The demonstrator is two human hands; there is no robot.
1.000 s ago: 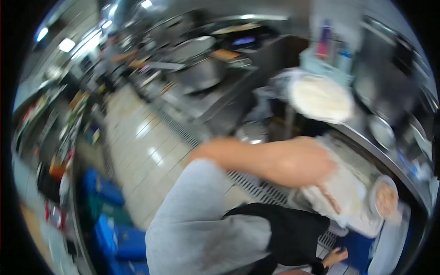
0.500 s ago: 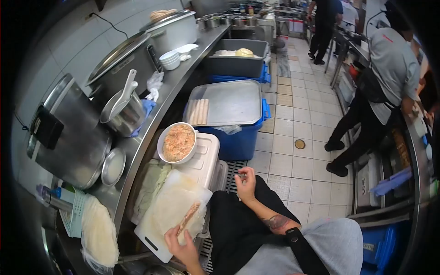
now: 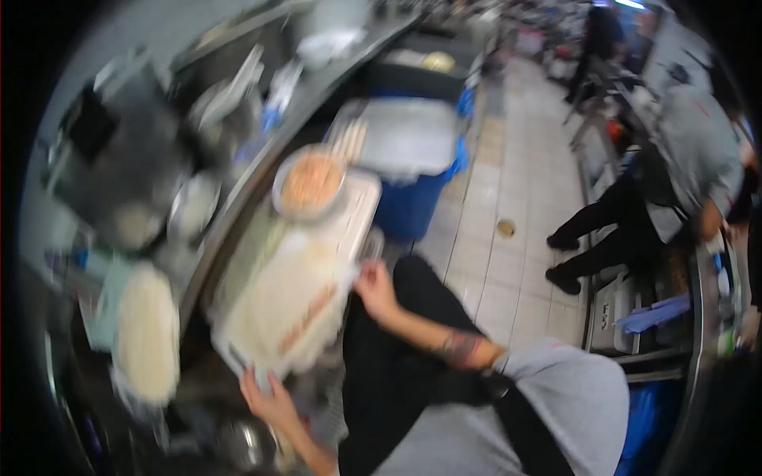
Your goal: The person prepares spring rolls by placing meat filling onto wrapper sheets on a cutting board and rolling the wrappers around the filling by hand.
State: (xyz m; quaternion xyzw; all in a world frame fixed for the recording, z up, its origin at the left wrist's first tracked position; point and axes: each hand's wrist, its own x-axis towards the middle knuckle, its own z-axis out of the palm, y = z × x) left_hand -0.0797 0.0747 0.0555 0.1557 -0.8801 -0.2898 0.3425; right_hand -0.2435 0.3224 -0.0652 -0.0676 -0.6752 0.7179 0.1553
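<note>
A white cutting board [image 3: 225, 327] lies tilted across the view with thin, pale round wrapper sheets [image 3: 278, 289] on it. On the top sheet, toward its right side, rests a strip of orange-pink filling [image 3: 308, 320]. My left hand [image 3: 274, 406] grips the board's near corner, thumb apart from the fingers. My right hand [image 3: 375, 289] is closed at the board's far right corner, fingertips pressed on its edge. Motion blur softens both grips. Beyond the board, a white bowl [image 3: 279, 198] holds more orange filling [image 3: 313, 181].
A steel counter with pots runs along the left. A stack of pale wrappers [image 3: 148, 333] sits at lower left. Ahead, a blue bin [image 3: 409, 208] bears a tray [image 3: 417, 131] with several pale rolls [image 3: 349, 140]. A co-worker [image 3: 690, 151] stands at the right counter.
My left hand has left the filling strip for the board's near corner. My right hand has come down and left from above my lap to the board's far corner. The view has shifted and blurred.
</note>
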